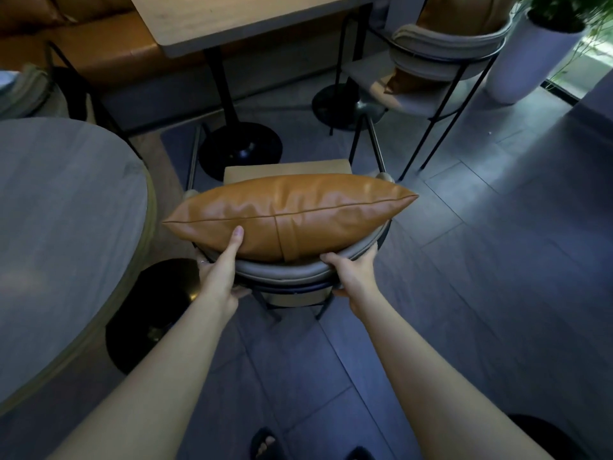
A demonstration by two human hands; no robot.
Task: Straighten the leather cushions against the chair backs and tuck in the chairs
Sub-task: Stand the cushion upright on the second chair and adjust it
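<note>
Tan leather cushion (288, 214) stands on edge on the chair (285, 270) seat, its lower half leaning against the curved grey backrest — upright, seam running roughly level, so it looks close to straightened. Both hands grip the backrest from behind, which seems the natural hold for steering the chair. The left hand (220, 272) wraps the rail's left end with its thumb stretched up and pressed into the cushion, probably to pin it against the back so it does not topple when the chair moves. The right hand (353, 270) is closed over the rail's right side, fingers curled over the top edge. The chair faces the square wooden surface (232, 18) but sits well clear of it, near the black pedestal base (240, 149) — tucking in appears not yet done
</note>
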